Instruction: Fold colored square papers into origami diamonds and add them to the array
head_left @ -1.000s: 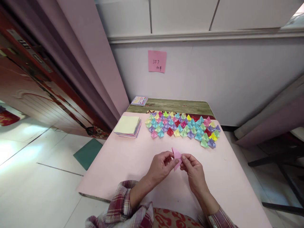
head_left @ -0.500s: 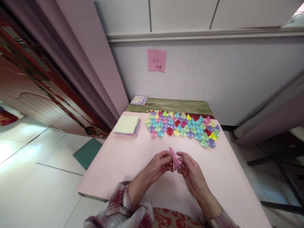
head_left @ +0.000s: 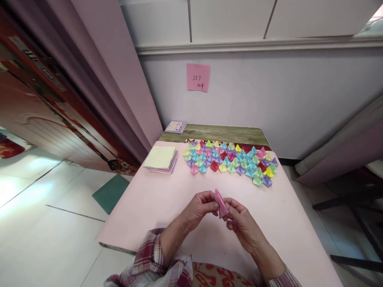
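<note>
A pink folded paper boat (head_left: 220, 203) is held up between my two hands, over the near middle of the table. My left hand (head_left: 201, 208) pinches its left side between thumb and fingers. On its right side, the thumb and fingers of my right hand (head_left: 239, 219) close on the paper. The piece stands tilted, its narrow folded edge toward me; its inner folds are hard to make out. Beyond my hands, several small folded paper boats (head_left: 214, 166) in many colours stand close together in rows.
A stack of square paper sheets (head_left: 160, 157), pale yellow on top, lies at the table's left. The pink-covered table (head_left: 143, 211) has a colourful pack (head_left: 176, 126) at its far left corner. A pink note (head_left: 198, 77) sticks to the wall. A dark stool frame (head_left: 356, 223) stands right.
The pink folded paper has turned slightly in my hands and come a little lower. My right fingers have shifted from beside it to a closer grip on its right edge.
</note>
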{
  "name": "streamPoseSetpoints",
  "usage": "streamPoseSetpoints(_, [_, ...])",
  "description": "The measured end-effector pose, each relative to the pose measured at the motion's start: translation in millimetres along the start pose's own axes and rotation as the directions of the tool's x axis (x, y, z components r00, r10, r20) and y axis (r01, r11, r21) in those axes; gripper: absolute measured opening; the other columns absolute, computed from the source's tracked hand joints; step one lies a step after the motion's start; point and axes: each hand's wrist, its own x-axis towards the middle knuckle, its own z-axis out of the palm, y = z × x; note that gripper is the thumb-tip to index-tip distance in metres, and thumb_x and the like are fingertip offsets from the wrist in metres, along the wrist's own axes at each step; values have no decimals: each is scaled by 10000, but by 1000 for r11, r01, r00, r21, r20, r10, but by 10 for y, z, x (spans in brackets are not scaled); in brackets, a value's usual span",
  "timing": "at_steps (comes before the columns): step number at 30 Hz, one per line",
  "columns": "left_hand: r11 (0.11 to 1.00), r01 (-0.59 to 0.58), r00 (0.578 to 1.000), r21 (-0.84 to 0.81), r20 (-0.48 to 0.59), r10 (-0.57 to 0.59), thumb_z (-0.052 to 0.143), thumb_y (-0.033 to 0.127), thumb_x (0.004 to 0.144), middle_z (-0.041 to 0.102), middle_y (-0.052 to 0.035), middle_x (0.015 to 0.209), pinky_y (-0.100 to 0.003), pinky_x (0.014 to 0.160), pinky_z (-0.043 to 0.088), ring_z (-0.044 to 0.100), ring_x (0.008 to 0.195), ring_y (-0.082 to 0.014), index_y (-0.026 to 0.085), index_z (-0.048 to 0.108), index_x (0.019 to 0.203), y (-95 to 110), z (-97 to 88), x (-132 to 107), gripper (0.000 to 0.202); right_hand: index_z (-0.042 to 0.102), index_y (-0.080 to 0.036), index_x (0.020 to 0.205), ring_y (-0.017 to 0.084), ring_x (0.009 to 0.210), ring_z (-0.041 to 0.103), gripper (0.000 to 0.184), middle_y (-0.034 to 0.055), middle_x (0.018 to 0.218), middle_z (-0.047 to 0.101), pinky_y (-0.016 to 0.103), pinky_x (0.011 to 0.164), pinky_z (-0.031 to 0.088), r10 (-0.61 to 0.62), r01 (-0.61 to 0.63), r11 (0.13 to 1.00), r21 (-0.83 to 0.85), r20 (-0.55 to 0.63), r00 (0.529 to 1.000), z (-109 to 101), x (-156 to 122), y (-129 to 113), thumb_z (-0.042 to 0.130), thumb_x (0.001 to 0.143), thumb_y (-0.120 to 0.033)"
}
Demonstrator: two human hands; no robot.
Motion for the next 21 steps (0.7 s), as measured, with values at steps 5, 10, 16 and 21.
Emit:
streamPoseSetpoints(5, [999, -11, 1000, 39, -19, 12, 808, 302, 688, 652, -29, 703, -254, 659, 429, 570, 625, -116, 114, 683, 794, -3, 35, -10, 250, 585, -170, 741, 44, 502, 320, 353, -12, 653, 581, 157, 409, 142, 7, -9, 999, 43, 46, 999, 1, -27, -20, 837, 670, -405])
streamPoseSetpoints(10, [986, 128, 990, -111, 75, -120, 763, 362, 733, 502, 39, 515, -237, 581, 403, 449, 479, -74, 120, 633, 744, -10, 33, -43, 276, 540, -168, 714, 14, 443, 295, 387, -62, 552, 504, 125, 383, 126, 84, -96, 982, 163, 81, 993, -42, -16, -26, 871, 640, -354])
streamPoseSetpoints(16, [955, 209, 970, -212, 169, -174, 676, 313, 808, 328, 91, 415, -219, 540, 359, 307, 406, -59, 148, 582, 717, -39, 106, -139, 211, 636, -137, 795, -16, 423, 349, 319, -68, 558, 519, 76, 390, 268, 92, -120, 967, 223, 133, 987, -48, -49, 1, 872, 661, -303])
streamPoseSetpoints(21, [966, 202, 970, -164, 169, -174, 688, 313, 796, 392, 75, 426, -226, 533, 367, 336, 403, -61, 132, 623, 758, -88, 127, -194, 196, 669, -138, 786, -7, 444, 428, 343, -54, 572, 562, 78, 441, 386, 107, -116, 959, 259, 51, 993, -70, -64, 76, 910, 594, -288])
